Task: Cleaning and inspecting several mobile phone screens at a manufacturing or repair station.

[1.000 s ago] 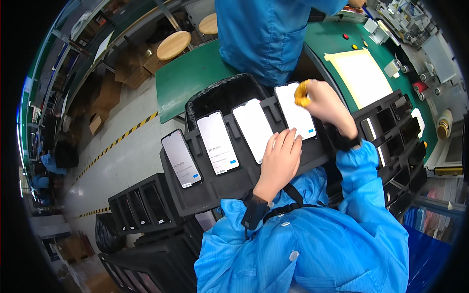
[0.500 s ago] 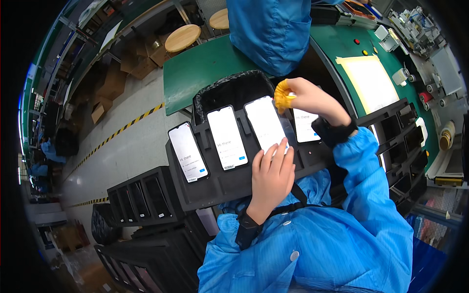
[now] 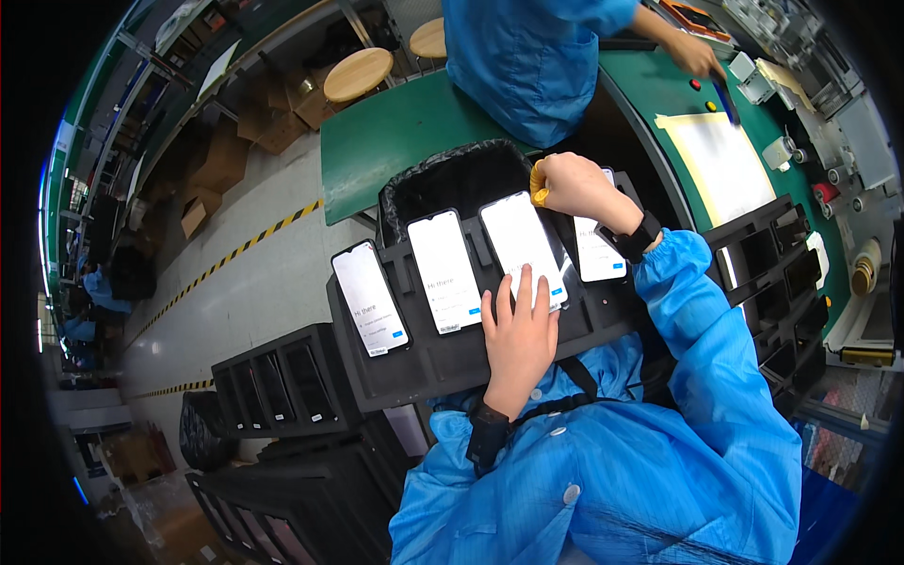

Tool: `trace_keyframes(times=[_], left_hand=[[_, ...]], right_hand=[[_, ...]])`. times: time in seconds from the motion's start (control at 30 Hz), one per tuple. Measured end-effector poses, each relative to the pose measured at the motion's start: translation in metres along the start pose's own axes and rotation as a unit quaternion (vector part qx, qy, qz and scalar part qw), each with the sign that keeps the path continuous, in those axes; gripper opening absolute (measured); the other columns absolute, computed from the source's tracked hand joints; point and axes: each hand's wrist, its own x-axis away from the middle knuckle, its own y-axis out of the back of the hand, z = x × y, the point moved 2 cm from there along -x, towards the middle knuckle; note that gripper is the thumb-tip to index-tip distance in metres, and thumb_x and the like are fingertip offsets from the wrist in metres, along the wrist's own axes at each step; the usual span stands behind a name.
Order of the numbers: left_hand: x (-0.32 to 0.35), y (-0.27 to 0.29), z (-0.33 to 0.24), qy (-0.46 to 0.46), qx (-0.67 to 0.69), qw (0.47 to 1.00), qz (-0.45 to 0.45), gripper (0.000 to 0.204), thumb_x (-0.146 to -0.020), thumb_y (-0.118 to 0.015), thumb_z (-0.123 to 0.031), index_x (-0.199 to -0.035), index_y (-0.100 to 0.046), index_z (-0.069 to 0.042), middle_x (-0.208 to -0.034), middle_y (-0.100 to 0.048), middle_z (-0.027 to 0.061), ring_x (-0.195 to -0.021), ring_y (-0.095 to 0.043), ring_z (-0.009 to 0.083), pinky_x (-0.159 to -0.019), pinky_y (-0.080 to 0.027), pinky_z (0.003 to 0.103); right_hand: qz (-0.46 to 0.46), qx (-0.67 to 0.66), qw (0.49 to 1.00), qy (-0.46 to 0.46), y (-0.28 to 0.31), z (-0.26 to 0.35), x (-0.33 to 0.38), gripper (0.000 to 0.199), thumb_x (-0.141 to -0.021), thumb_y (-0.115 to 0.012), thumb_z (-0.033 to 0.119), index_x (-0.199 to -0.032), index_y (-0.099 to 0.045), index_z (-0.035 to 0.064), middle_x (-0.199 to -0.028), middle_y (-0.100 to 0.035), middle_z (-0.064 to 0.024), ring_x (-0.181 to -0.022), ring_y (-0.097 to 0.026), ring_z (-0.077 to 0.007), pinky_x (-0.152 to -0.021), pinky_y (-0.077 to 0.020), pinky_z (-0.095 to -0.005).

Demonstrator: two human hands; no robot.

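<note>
Four lit smartphones lie in a row in a black foam tray [image 3: 424,377] before me. My left hand [image 3: 518,344] rests its outstretched fingers on the lower screen of the third phone [image 3: 513,231], counted from the left. Above that phone's top right corner, my right hand [image 3: 586,188] is closed in a pinch, with yellow finger cots on its fingertips. Whatever sits in the pinch is hidden. Partly beneath my right wrist lies the rightmost phone [image 3: 595,250]. To the left are the second phone [image 3: 441,254] and the leftmost phone [image 3: 363,287].
A black-lined bin [image 3: 414,193] stands behind the tray. More phone trays lie at left [image 3: 282,377] and right [image 3: 777,282]. Across from me, a co-worker in blue [image 3: 523,75] reaches a hand [image 3: 692,56] over a green bench [image 3: 640,80], holding a dark, slim object.
My right hand has turned and closed more tightly near the third phone's top. My left fingers have shifted slightly on its screen. The co-worker's arm has come out over the bench.
</note>
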Motion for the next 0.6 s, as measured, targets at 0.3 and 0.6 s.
trace_keyframes(times=[0.3, 0.6], left_hand=[[0.035, 0.006, 0.005, -0.057, 0.028, 0.979, -0.192, 0.032, -0.076, -0.067, -0.012, -0.107, -0.063, -0.006, -0.101, -0.051, 0.0079, -0.091, -0.046, 0.0258, -0.079, -0.035, 0.041], [0.037, 0.063, 0.011, -0.021, -0.071, 0.963, -0.258, 0.034, -0.076, -0.062, -0.013, -0.11, -0.066, -0.009, -0.114, -0.052, 0.009, -0.097, -0.043, 0.025, -0.089, -0.032, 0.04]], right_hand=[[0.169, -0.181, 0.916, 0.316, 0.053, 0.063, 0.097, 0.023, -0.07, -0.07, 0.021, -0.078, -0.061, 0.0003, -0.074, -0.06, -0.0146, -0.071, -0.062, -0.0319, -0.063, -0.0489, -0.0359], [0.125, -0.284, 0.939, 0.149, 0.02, 0.089, 0.001, 0.025, -0.074, -0.07, 0.013, -0.09, -0.066, -0.006, -0.08, -0.067, -0.0171, -0.07, -0.063, -0.0228, -0.066, -0.0485, -0.0313]])
